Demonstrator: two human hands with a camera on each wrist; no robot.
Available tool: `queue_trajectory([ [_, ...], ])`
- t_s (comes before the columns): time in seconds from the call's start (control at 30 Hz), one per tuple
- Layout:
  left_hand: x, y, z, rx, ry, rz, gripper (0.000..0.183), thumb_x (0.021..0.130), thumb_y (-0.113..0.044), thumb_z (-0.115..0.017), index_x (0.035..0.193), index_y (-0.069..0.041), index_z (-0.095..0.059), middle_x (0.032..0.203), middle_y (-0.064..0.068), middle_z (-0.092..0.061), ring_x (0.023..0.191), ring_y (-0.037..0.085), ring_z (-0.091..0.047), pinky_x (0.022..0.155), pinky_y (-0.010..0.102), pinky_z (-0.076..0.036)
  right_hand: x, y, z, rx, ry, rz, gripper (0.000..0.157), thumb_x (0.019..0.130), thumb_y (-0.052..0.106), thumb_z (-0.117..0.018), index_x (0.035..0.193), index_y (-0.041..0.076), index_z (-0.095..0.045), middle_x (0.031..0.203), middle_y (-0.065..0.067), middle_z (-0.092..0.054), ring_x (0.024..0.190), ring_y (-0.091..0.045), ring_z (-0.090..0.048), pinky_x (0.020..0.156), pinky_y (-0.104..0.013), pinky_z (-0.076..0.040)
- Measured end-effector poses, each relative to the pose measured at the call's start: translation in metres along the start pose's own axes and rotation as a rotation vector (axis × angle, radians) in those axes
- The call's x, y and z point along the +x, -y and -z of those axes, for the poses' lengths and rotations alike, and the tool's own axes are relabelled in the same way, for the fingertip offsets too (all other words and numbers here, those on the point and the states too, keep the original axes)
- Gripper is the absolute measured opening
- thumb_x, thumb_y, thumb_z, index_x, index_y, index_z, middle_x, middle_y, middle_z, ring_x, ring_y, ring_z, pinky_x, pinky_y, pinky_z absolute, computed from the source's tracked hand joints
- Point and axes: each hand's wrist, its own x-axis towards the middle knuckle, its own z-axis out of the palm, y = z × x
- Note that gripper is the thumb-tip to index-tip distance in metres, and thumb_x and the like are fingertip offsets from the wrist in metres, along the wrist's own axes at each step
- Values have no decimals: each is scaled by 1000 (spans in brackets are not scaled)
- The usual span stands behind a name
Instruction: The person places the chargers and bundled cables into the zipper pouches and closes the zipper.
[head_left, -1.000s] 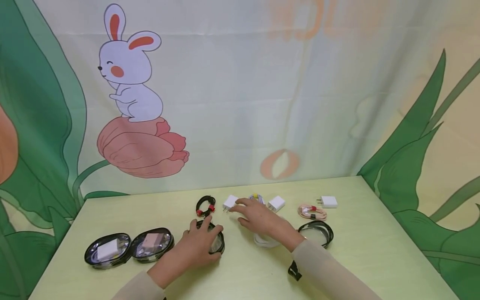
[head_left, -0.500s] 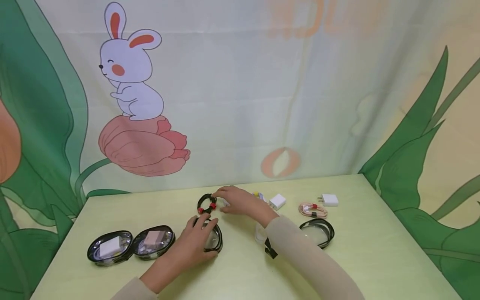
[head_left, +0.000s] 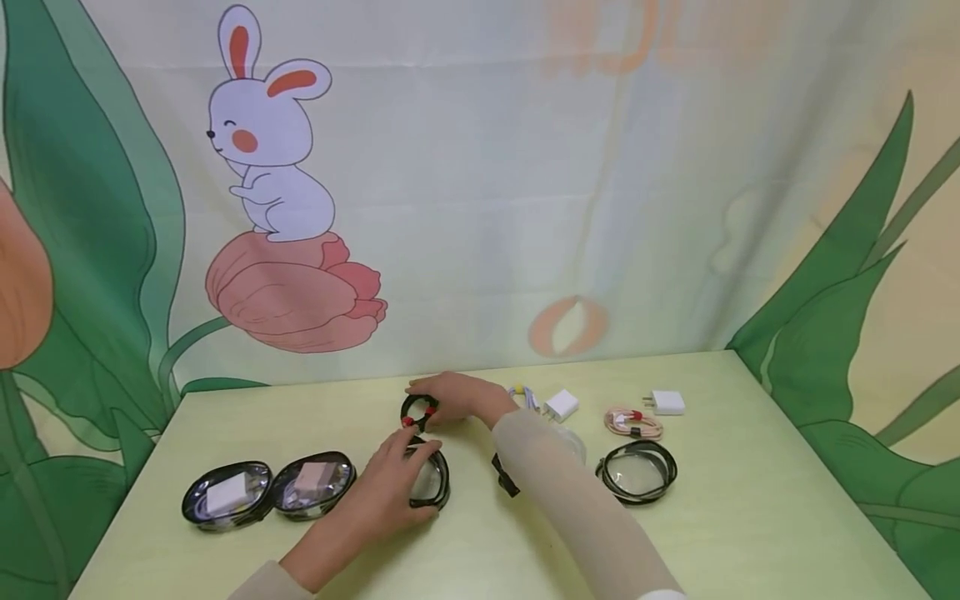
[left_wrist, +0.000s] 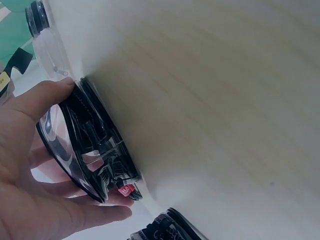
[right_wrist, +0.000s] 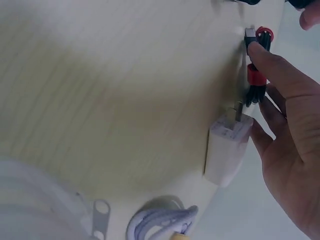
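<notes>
So your right hand [head_left: 457, 396] is on the black cable coil [right_wrist: 257, 92], the one with the red ties [right_wrist: 256, 75]. Thumb's against one side by the plug, fingers round the back, so it's a pinch with next to no gap beyond the coil itself. Can't tell how tight. That coil is down on the desk [head_left: 480, 562], or so close to it that I can't see a gap.

Your left hand [head_left: 386, 487] has the round-ended clear case [head_left: 429, 482] with the black rim, thumb hooked on one end and fingers wrapped round the far side, opened about as wide as the case needs.

The bit I reckon matters most: coil and case are practically in line. The coil lies just past the case from where you sit, a touch left, with your left fingertips near the gap between them. Its long axis looks to run roughly away from you, though your right hand covers part of it. Right hand's clearly the nearer one, it's touching.

Watch the white charger [right_wrist: 225, 155] too, imo. It's just beside the coil, prongs toward it, your lower right fingers right next to it. Touching or not? Can't tell.
</notes>
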Motion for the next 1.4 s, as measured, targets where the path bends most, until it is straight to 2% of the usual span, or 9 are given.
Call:
queue_trajectory([
  [0.23,0,1,-2,7,3,-5,87,76,-36,-91,148,-9,-50,151,27,-38,140,48,-37,109,58,-42,3,-1,-6,-17,-31,11,63,98,28,-71,155,22,-45,158,2,-44,145,-16,-40,117,-29,-34],
  [0.47,0,2,-4,-9,-22,-19,88,74,-32,-92,146,-4,-50,150,29,-39,139,49,-37,107,57,-43,5,1,-4,-59,-18,-5,66,96,35,-71,155,21,-45,158,1,-44,147,-19,-38,118,-31,-32],
  [0.87,0,6,-7,-29,-19,-11,88,74,-33,-92,147,-7,-50,151,26,-38,140,46,-36,108,56,-43,8,0,-7,-16,-84,-31,62,89,31,-80,145,15,-58,142,1,-61,130,-14,-55,109,-25,-42],
  [1.27,-1,8,-9,-44,-21,-19,88,73,-33,-93,147,-8,-51,152,25,-38,141,46,-36,108,55,-43,4,-3,-2,2,-110,-40,65,87,35,-81,144,16,-59,143,1,-60,132,-16,-54,109,-27,-43],
  [1.4,-1,7,-9,-43,-24,-18,88,73,-33,-93,146,-8,-51,153,25,-38,141,48,-36,107,57,-44,1,-5,1,-4,-125,-18,63,87,33,-81,143,15,-60,142,1,-61,132,-16,-55,109,-27,-43],
])
